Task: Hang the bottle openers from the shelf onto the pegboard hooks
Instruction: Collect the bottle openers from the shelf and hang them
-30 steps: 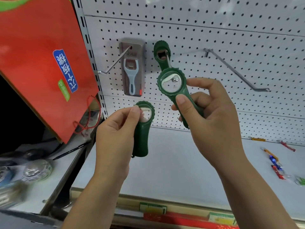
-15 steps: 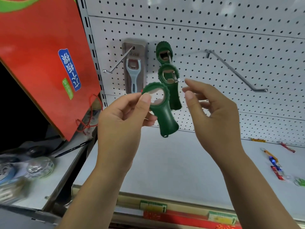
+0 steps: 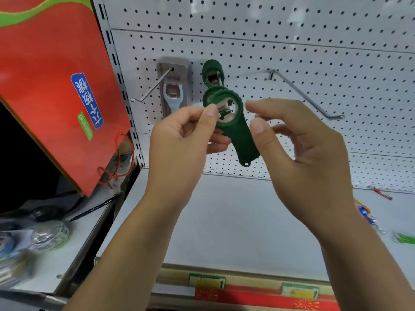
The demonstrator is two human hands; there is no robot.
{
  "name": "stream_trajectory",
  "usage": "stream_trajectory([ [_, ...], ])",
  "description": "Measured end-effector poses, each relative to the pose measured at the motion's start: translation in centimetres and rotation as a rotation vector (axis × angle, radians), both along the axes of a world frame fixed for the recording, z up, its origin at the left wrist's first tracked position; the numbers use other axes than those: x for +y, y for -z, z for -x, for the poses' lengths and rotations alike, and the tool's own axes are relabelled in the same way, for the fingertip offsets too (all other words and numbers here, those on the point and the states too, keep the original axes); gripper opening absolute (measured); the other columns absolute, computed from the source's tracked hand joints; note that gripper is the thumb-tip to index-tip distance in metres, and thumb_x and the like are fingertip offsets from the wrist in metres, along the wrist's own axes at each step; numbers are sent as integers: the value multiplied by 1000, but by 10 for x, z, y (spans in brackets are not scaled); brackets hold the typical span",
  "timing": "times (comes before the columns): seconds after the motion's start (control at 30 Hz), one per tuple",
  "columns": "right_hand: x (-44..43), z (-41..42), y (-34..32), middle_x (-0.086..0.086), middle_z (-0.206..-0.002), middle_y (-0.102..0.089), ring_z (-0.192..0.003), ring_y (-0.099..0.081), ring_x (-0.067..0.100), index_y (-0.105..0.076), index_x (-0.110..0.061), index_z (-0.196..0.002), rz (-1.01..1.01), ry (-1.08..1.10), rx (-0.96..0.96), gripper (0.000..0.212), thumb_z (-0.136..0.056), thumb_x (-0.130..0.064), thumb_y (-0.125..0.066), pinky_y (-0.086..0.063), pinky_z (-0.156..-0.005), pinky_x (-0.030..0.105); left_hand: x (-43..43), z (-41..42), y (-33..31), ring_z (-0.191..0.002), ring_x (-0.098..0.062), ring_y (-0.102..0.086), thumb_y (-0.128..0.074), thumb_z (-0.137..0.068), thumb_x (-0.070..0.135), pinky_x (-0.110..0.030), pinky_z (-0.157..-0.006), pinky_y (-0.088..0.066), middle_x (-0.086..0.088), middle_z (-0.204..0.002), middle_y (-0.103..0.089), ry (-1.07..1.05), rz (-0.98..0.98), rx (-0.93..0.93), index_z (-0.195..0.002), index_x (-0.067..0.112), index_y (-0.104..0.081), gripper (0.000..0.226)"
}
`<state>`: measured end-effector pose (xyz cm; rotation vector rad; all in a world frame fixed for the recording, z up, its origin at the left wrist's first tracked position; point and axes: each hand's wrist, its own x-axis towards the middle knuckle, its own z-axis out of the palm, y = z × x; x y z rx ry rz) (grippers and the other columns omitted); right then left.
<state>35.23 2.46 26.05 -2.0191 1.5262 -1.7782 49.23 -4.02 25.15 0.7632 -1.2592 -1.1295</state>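
My left hand (image 3: 186, 135) pinches the round head of a dark green bottle opener (image 3: 240, 133) and holds it up at the tip of the middle pegboard hook, its handle tilted down to the right. Two more green openers hang on that hook behind it; the rear one (image 3: 212, 71) is plainly seen, the nearer one mostly hidden. My right hand (image 3: 298, 144) hovers just right of the held opener, fingers loosely curved, holding nothing. A carded light-blue opener (image 3: 174, 90) hangs on the left hook (image 3: 150, 89).
An empty long hook (image 3: 305, 95) sticks out of the white pegboard (image 3: 314, 41) at the right. The grey shelf (image 3: 224, 221) below carries small coloured items (image 3: 368, 216) at its right end. A red paper bag (image 3: 51, 86) hangs at the left above a cluttered counter.
My left hand has raised its opener up and right to the hook tip, in front of the hung ones. My right hand, having let go of the opener it hung, stays beside it.
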Motion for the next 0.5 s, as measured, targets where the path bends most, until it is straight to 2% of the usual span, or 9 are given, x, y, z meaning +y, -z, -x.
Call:
stream_trajectory([
  [0.1, -4, 1, 0, -13, -122, -65, -120, -60, 12, -65, -21, -123, -5, -29, 81, 24, -100, -20, -59, -51, -96, 34, -13, -2, 3, -68, -18, -73, -61, -100, 17, -27, -66, -60, -8, -79, -76, -13, -27, -21, -99, 6, -71, 16],
  [0.17, -10, 1, 1, -11, -128, -64, -126, -56, 11, -64, -19, -128, -43, -44, 116, 29, -100, -18, -60, -49, -101, 35, -25, -1, 4, -68, -19, -74, -61, -100, 18, -26, -66, -59, -12, -80, -76, -23, -32, -42, -102, 4, -71, 17],
  [0.4, -21, -3, 5, -8, -129, -65, -124, -56, 5, -64, -17, -131, -56, -47, 149, 33, -98, -12, -62, -44, -105, 23, -68, 10, 3, -66, -14, -73, -61, -101, 20, -18, -59, -56, -6, -77, -75, -62, -13, -130, -102, 2, -70, 20],
  [0.5, -22, -3, 5, -9, -129, -65, -121, -57, 3, -61, -19, -134, -82, -17, 174, 35, -99, -17, -62, -43, -104, 19, -88, 14, -1, -63, -13, -72, -62, -100, 19, -22, -62, -58, -3, -71, -72, -79, 8, -165, -99, 2, -71, 19],
])
